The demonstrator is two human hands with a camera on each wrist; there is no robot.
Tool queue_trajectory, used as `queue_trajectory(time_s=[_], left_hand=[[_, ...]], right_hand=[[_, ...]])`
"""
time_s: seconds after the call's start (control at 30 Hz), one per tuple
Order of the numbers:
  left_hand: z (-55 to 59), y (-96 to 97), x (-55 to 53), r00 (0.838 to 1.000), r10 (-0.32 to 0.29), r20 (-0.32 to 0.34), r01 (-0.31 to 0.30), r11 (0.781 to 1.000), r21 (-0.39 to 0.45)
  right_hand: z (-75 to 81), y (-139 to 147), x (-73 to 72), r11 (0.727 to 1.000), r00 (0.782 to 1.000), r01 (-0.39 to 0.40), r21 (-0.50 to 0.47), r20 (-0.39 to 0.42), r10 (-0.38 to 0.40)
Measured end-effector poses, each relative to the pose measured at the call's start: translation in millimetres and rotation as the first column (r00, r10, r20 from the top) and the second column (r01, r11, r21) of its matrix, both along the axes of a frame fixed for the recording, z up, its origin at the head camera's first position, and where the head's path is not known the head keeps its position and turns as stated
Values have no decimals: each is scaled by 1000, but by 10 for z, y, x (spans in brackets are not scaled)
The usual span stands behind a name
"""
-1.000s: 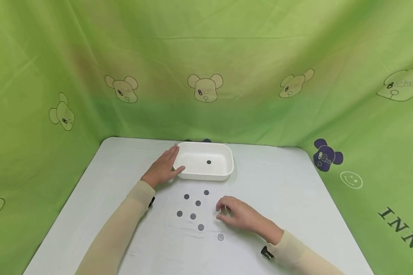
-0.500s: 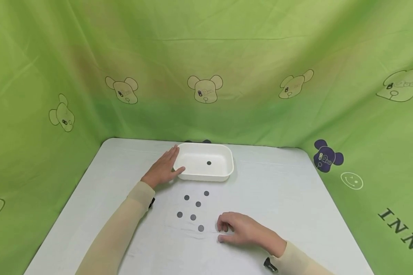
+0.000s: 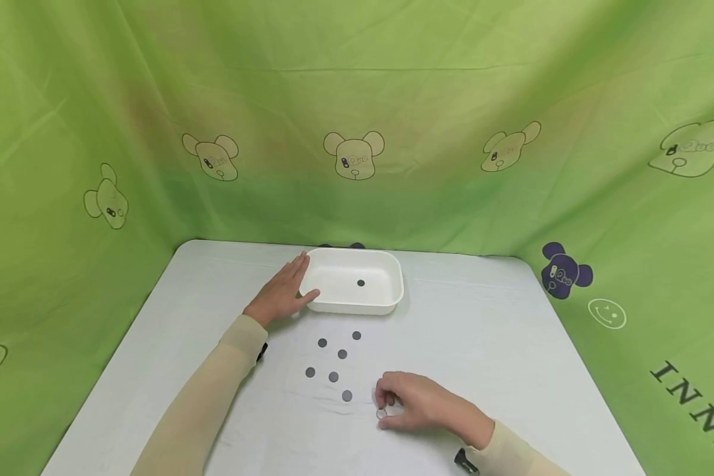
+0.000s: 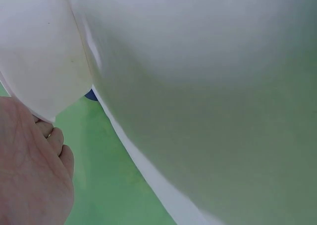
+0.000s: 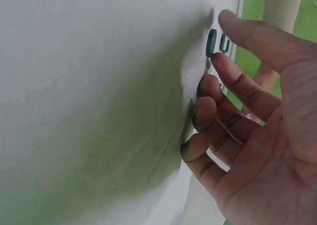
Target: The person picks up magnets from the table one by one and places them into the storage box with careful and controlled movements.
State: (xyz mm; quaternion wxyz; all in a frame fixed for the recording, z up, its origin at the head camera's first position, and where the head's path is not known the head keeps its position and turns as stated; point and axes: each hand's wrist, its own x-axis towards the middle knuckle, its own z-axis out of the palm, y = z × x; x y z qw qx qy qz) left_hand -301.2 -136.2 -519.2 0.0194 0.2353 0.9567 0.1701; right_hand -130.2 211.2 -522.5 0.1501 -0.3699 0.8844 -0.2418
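My left hand (image 3: 279, 294) lies with fairly straight fingers along the left end of a white rectangular plastic tray (image 3: 357, 309). In the left wrist view the tray's wall (image 4: 44, 51) is beside the fingers. A small dark disc (image 3: 361, 283) lies inside the tray. My right hand (image 3: 419, 403) is low over the table, thumb and index finger spread around a light grey disc (image 3: 381, 413). In the right wrist view the index fingertip is right at that disc's edge (image 5: 211, 42), and the thumb tip stands a little apart from it; the other fingers are bent near the tabletop.
Several grey discs (image 3: 342, 354) lie scattered on the white table (image 3: 482, 330) between the tray and my right hand. A green curtain (image 3: 357, 211) printed with bear faces stands behind the table and along both sides.
My right hand has come down toward the near side and now surrounds the light grey disc with thumb and index finger. The left hand and the tray have stayed put.
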Motion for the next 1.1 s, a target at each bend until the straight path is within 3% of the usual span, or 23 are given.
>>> queue_trajectory(time_s=[0.53,0.77,1.1], left_hand=[[-25,-3,-13,1000,-3,10,3,1000,0],[-19,2,-10,1000,3,10,-3,1000,-5],[-30,11,-15,1000,11,2,-11,1000,2]], right_hand=[[6,-28,0,998,998,46,31,33,-47],[-3,-43,-8,1000,1000,9,7,18,-9],[26,-97,-33,1000,996,-16,-13,87,17]])
